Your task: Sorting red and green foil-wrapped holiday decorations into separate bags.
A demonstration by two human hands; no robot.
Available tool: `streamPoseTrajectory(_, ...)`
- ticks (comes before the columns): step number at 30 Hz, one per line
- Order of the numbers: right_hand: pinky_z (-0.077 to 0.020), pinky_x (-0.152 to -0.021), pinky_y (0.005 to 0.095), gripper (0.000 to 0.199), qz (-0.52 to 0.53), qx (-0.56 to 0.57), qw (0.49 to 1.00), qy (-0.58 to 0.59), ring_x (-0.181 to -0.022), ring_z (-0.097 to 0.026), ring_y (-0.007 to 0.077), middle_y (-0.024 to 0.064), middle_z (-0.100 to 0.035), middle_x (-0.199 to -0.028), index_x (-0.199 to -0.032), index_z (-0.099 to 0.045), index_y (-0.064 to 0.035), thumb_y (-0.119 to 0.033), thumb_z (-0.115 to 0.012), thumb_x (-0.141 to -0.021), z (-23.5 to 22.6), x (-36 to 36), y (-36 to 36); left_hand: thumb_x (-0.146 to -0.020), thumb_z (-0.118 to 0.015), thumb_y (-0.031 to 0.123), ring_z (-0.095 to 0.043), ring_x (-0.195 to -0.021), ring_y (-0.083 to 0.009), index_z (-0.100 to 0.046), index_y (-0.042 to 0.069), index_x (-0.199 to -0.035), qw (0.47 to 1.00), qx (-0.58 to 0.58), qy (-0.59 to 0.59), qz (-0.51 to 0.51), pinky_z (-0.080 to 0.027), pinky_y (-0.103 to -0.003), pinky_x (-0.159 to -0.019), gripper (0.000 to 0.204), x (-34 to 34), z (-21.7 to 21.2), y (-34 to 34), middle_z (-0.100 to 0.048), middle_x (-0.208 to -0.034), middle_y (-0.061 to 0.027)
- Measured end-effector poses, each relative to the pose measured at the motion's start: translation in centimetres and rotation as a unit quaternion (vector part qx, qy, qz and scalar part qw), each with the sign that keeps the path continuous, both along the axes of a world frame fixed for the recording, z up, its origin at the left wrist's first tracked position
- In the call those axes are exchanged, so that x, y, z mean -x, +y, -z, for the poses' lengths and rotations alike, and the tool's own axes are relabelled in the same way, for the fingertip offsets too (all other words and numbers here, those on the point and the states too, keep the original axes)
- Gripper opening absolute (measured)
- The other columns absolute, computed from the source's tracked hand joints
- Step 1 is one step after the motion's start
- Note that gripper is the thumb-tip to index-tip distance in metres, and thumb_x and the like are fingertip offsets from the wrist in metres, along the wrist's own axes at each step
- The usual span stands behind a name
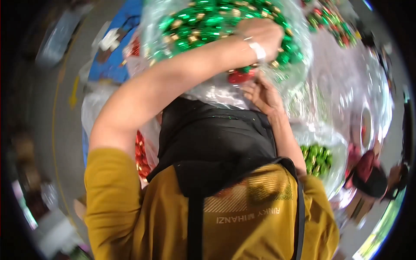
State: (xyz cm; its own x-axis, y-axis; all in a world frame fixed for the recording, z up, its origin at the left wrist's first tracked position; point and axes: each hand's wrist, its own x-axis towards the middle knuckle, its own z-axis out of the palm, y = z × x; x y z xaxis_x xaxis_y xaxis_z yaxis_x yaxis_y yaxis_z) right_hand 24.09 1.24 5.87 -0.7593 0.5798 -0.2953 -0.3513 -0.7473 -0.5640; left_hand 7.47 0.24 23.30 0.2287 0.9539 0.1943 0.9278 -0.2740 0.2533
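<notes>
A large clear plastic bag of shiny green baubles with gold caps lies in front of me. My left hand, with a white band at its wrist, reaches across to the right side of the bag. Its fingers bend down among the baubles and are hidden, so what they hold does not show. Below it is my right hand, palm up, with loosely bent fingers standing apart. Close to its fingertips is a shiny red piece, blurred, perhaps a bauble, at the bag's near edge.
Clear plastic spreads to the right, with mixed red and green ornaments beyond. Another bag holds green baubles by my right elbow. Red ornaments lie beside my left arm. A blue surface carries a white item.
</notes>
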Motion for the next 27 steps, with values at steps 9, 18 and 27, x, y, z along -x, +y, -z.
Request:
streamPoseTrajectory(9, -0.0504, -0.076, 0.0302, 0.027, -0.044, -0.126, 0.976, -0.171, -0.088, -0.063, 0.0183, 0.0142, -0.065, -0.101, -0.108, -0.058, 0.0026, -0.019, -0.055, -0.092, -1.8, -11.9, -5.9, -0.078, -0.058, 0.001, -0.058, -0.074, -0.0296, -0.058, 0.003, -0.086, 0.977, -0.077, 0.031, 0.199, -0.048, -0.04, -0.067, 0.008, 1.3, 7.9, -5.2, -0.06, -0.091, -0.012)
streamPoseTrajectory(18, -0.0416, -0.054, 0.028, 0.019, 0.119, -0.072, 0.752, -0.645, -0.058, -0.05, 0.0122, 0.0011, -0.055, -0.066, -0.081, -0.06, -0.0037, -0.019, -0.051, -0.087, 13.5, -38.1, -5.8, -0.073, -0.069, 0.006, -0.058, -0.096, -0.0314, -0.062, 0.0, -0.092, 0.991, -0.034, 0.015, 0.13, -0.041, -0.047, -0.095, 0.021, 5.5, 5.1, -7.5, -0.061, -0.098, -0.0136)
streamPoseTrajectory(27, -0.0363, -0.097, 0.0434, 0.047, 0.054, -0.389, 0.56, -0.73, -0.11, -0.051, 0.0398, 0.0244, -0.057, -0.117, -0.112, -0.055, 0.0072, -0.027, -0.056, -0.08, 28.0, -39.1, -6.7, -0.083, -0.063, 0.004, -0.061, -0.084, -0.0196, -0.063, -0.006, -0.086, 0.936, -0.169, -0.142, -0.274, -0.047, -0.03, -0.08, 0.01, 12.8, 5.2, -17.0, -0.066, -0.089, -0.0129)
